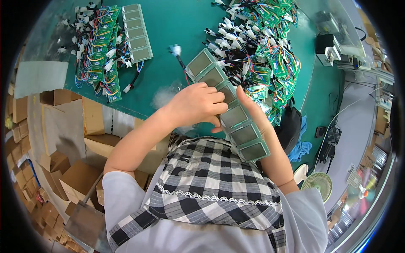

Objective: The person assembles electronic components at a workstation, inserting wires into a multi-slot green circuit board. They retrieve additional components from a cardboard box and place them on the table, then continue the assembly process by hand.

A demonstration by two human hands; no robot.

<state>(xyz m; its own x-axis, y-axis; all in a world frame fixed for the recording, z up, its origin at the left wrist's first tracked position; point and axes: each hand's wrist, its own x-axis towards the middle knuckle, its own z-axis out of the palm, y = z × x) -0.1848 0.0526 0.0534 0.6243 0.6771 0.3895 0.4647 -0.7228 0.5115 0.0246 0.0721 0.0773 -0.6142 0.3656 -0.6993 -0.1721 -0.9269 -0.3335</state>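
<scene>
A long strip of joined display boards (234, 117), with several grey screens in pale green frames, lies slanted across both hands above the table's near edge. My right hand (254, 110) supports it from the right, its thumb along the edge and the other fingers hidden underneath. My left hand (199, 103) is closed at the strip's left edge, knuckles up, fingers curled over the middle screens; its fingertips are partly hidden. From the strip's far end a dark cable with a white connector (175, 50) reaches onto the green table (168, 21).
Green circuit boards (276, 63) with wires and white connectors are heaped beyond the strip to the right. More wired boards (101, 46) lie at left beside another display strip (137, 33). Clear plastic (164, 97) rests at the near edge. A blue cloth (300, 149) lies at right.
</scene>
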